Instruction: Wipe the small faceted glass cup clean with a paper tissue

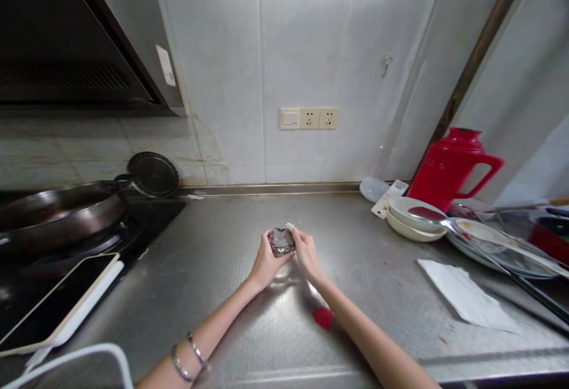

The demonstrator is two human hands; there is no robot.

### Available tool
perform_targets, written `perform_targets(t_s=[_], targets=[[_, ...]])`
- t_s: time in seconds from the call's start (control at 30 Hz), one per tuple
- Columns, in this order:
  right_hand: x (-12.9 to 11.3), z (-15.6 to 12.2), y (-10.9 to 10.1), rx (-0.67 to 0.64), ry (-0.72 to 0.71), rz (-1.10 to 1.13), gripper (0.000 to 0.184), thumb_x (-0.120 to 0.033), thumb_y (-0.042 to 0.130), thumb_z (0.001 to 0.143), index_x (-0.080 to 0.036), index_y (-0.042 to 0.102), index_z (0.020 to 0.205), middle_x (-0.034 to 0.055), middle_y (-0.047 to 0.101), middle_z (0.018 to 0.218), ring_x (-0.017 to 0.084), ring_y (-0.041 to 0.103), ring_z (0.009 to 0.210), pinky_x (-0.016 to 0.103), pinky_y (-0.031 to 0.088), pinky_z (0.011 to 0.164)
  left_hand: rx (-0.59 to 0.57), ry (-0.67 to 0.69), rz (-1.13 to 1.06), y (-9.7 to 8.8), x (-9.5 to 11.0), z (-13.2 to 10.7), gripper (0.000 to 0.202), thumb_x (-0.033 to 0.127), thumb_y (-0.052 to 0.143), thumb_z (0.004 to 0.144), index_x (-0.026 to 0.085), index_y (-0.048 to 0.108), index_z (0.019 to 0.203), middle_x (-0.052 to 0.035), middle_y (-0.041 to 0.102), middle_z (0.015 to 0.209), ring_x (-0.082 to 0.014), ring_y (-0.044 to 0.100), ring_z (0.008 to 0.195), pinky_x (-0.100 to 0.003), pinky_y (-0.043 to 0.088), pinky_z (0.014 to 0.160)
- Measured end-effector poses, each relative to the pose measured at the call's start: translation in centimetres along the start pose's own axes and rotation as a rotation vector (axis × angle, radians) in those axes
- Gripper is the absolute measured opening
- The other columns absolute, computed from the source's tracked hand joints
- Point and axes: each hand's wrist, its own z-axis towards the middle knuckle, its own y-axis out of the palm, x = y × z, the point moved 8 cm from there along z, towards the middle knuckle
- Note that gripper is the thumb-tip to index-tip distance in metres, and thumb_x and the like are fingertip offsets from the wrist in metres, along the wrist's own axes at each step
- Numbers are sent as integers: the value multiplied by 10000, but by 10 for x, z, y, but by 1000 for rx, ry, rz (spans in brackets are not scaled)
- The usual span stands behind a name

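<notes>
My left hand (265, 262) is wrapped round a small, clear, faceted glass dish (281, 242) with a wavy rim, tilted so that its inside faces me. My right hand (306, 252) is closed at the dish's right side, thumb and fingers pressed together. A small white scrap (289, 226), like tissue, sticks out at its fingertips by the rim. Both hands are above the middle of the steel counter (213, 258). Beneath my right forearm shows a red object (323, 317), partly covered, its kind unclear.
A pan (66, 214) sits on the stove at left, near a phone or tablet (57, 303) with a white cable (89, 348). To the right are a white napkin (466, 294), stacked bowls (413, 226), plates with utensils (489, 241), and a red thermos jug (447, 169).
</notes>
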Motion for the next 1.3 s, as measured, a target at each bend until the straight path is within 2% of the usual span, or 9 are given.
perform_targets(t_s=[0.17,0.3,0.43,0.6,0.8,0.87,1.03,1.2,1.3], targets=[[1,-7,8,-41,-9,12,496,-567,434,805,-154,588,578,-1,554,559,132,436,562,233,310,530,114,-39,7,-13,-1,3,725,348,792,586,174,385,1160,-137,588,1139,-262,596,1063,-424,457,918],[3,-9,14,-59,-6,44,486,-565,445,803,-147,661,680,22,619,641,158,502,627,240,363,585,124,-64,-58,-12,-11,5,775,336,820,542,180,393,1169,-129,591,1144,-256,601,1062,-423,445,951],[2,-5,11,-40,-25,77,470,-553,454,802,-149,689,753,24,632,672,164,515,642,246,379,602,-23,-81,-223,6,-20,5,874,330,772,620,181,261,1313,-174,498,1311,-251,555,1154,-416,414,1011],[11,10,-4,5,43,123,472,-570,481,761,-144,654,656,6,582,583,134,449,551,238,326,530,-183,-104,-411,24,-20,3,906,331,712,692,172,168,1398,-190,466,1359,-261,526,1196,-459,373,1052],[23,15,0,-73,120,174,492,-613,529,727,-150,672,638,8,583,537,133,445,502,244,304,496,-60,-33,-198,5,-21,10,916,267,864,455,146,436,1257,-163,547,1254,-303,541,1155,-465,402,1020],[28,13,5,-88,141,192,496,-618,536,717,-149,686,661,23,613,569,149,487,530,250,339,514,-89,4,-139,4,-18,10,833,273,860,469,153,476,1198,-138,592,1188,-283,567,1114,-447,417,1002],[34,9,12,-39,147,203,508,-605,508,743,-136,701,707,40,636,592,178,552,613,255,395,558,-45,22,-23,-3,-9,10,777,262,822,526,165,437,1194,-113,627,1114,-245,614,1022,-410,458,935],[32,2,23,-63,99,248,495,-581,494,773,-132,701,760,40,664,674,177,578,678,254,434,635,127,-4,31,-17,-8,9,798,307,815,538,162,414,1213,-137,602,1142,-281,564,1119,-436,429,958],[32,0,28,-78,91,298,492,-574,482,787,-136,702,827,49,685,741,182,597,728,267,453,700,144,-19,58,-17,-11,7,830,336,801,569,150,376,1257,-167,565,1202,-297,518,1183,-449,404,984]])
